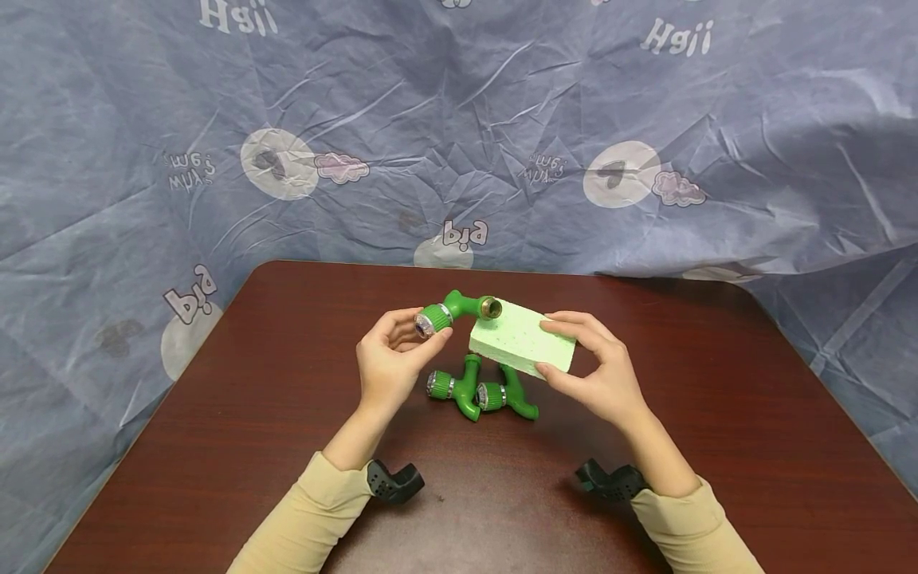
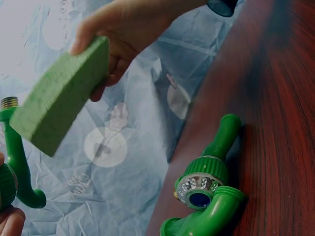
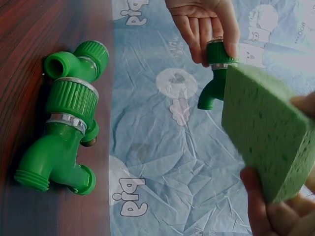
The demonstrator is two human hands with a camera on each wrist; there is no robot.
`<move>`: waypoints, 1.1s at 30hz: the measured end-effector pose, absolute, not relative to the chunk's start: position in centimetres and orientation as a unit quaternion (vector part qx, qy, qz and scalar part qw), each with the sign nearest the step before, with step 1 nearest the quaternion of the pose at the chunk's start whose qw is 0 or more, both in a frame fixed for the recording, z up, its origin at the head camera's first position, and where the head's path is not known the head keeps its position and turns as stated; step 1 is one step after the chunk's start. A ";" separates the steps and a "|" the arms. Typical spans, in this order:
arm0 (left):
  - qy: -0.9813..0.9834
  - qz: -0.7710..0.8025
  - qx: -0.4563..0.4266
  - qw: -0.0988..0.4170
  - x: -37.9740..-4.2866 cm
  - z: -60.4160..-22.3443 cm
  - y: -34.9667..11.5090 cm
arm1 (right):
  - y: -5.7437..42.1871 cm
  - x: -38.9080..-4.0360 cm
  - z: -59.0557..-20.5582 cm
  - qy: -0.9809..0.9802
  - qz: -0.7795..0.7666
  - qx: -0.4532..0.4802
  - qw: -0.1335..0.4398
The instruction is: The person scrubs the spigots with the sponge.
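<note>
My left hand point(image 1: 390, 357) grips a green plastic tap point(image 1: 455, 307) by its ribbed knob, holding it above the table. The tap's brass-lined inlet points right. My right hand point(image 1: 598, 367) pinches a light green sponge point(image 1: 522, 338) between thumb and fingers. In the head view the sponge's left end lies behind the tap's inlet; whether they touch I cannot tell. Beneath, on the table, lie two more green taps, one on the left point(image 1: 462, 389) and one on the right point(image 1: 511, 394), side by side. The right wrist view shows the sponge point(image 3: 268, 128) close up, its surface pitted.
The dark red-brown wooden table point(image 1: 251, 446) spans the lower view. Behind it hangs a creased blue-grey printed cloth point(image 1: 459, 119). A black wrist strap sits on the left forearm point(image 1: 396, 481) and another on the right forearm point(image 1: 611, 481).
</note>
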State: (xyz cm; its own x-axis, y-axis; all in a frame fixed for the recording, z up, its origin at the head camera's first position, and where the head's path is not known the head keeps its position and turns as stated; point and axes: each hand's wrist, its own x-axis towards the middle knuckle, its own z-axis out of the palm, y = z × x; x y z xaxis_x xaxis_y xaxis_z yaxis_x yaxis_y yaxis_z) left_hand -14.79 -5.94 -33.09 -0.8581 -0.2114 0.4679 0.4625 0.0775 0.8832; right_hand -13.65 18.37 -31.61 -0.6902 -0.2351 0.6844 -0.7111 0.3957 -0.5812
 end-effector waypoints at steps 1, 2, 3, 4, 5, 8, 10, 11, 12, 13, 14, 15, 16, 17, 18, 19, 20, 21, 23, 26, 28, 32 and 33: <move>-0.687 -0.677 -0.088 0.249 -14.8 -33.1 -5.9 | 18.4 -13.7 -31.7 -0.788 0.468 0.313 0.248; -0.683 -0.682 -0.084 0.247 -14.8 -33.1 -6.0 | 18.5 -13.7 -31.7 -0.782 0.472 0.329 0.240; -0.679 -0.688 -0.083 0.244 -14.9 -33.1 -6.0 | 18.5 -13.8 -31.7 -0.775 0.475 0.344 0.235; -0.674 -0.694 -0.083 0.241 -14.9 -33.2 -6.0 | 18.5 -13.8 -31.7 -0.769 0.477 0.358 0.231; -0.669 -0.698 -0.085 0.240 -15.0 -33.2 -6.0 | 18.5 -13.9 -31.7 -0.762 0.480 0.370 0.228; -0.662 -0.703 -0.096 0.243 -15.2 -33.5 -6.0 | 18.6 -13.9 -31.8 -0.746 0.489 0.395 0.221; -0.661 -0.701 -0.110 0.243 -15.4 -33.9 -6.1 | 18.6 -13.9 -31.7 -0.737 0.496 0.405 0.219; -0.661 -0.702 -0.117 0.239 -15.7 -34.3 -6.1 | 18.6 -13.9 -31.7 -0.733 0.498 0.409 0.218; -0.660 -0.703 -0.123 0.233 -15.9 -34.6 -6.1 | 18.6 -13.9 -31.7 -0.730 0.500 0.412 0.219; -0.660 -0.705 -0.127 0.225 -16.1 -35.0 -6.1 | 18.6 -13.9 -31.7 -0.728 0.501 0.414 0.220; -0.658 -0.710 -0.131 0.214 -16.3 -35.3 -6.1 | 18.6 -13.9 -31.7 -0.726 0.501 0.415 0.220; -0.654 -0.716 -0.135 0.203 -16.5 -35.6 -6.1 | 18.5 -13.9 -31.7 -0.725 0.502 0.416 0.221; -0.650 -0.723 -0.136 0.190 -16.8 -35.9 -6.2 | 18.5 -13.9 -31.7 -0.725 0.502 0.416 0.222; -0.649 -0.727 -0.136 0.178 -16.8 -35.9 -6.2 | 18.5 -13.9 -31.7 -0.725 0.502 0.416 0.222; -0.649 -0.729 -0.136 0.170 -16.8 -36.0 -6.2 | 18.5 -13.9 -31.7 -0.725 0.502 0.415 0.223; -0.648 -0.732 -0.137 0.160 -16.8 -36.0 -6.2 | 18.5 -13.9 -31.7 -0.725 0.502 0.414 0.224; -0.648 -0.734 -0.137 0.150 -16.8 -36.0 -6.2 | 18.5 -13.9 -31.7 -0.725 0.503 0.413 0.224; -0.650 -0.734 -0.138 0.142 -16.8 -36.0 -6.3 | 18.5 -13.9 -31.8 -0.725 0.504 0.412 0.225; -0.654 -0.733 -0.140 0.126 -16.7 -35.9 -6.3 | 18.5 -13.9 -31.8 -0.722 0.509 0.413 0.223; -0.659 -0.729 -0.149 0.112 -16.7 -35.9 -6.4 | 18.4 -13.9 -32.0 -0.714 0.520 0.415 0.218; -0.662 -0.725 -0.155 0.114 -16.7 -36.0 -6.4 | 18.4 -13.9 -32.1 -0.707 0.530 0.416 0.212; -0.667 -0.715 -0.163 0.132 -16.6 -36.1 -6.3 | 18.2 -13.9 -32.2 -0.693 0.551 0.419 0.204; -0.667 -0.713 -0.167 0.137 -16.6 -36.2 -6.2 | 18.2 -13.9 -32.3 -0.689 0.554 0.421 0.202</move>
State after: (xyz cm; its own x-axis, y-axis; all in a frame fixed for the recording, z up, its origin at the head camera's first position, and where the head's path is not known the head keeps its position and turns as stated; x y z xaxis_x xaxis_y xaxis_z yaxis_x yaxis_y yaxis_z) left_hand -16.60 -6.22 -36.19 -0.9068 0.0285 0.4205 0.4177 -0.0720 0.9057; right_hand -13.90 18.19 -32.27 -0.5641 -0.3556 0.7452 -0.8041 0.0313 -0.5937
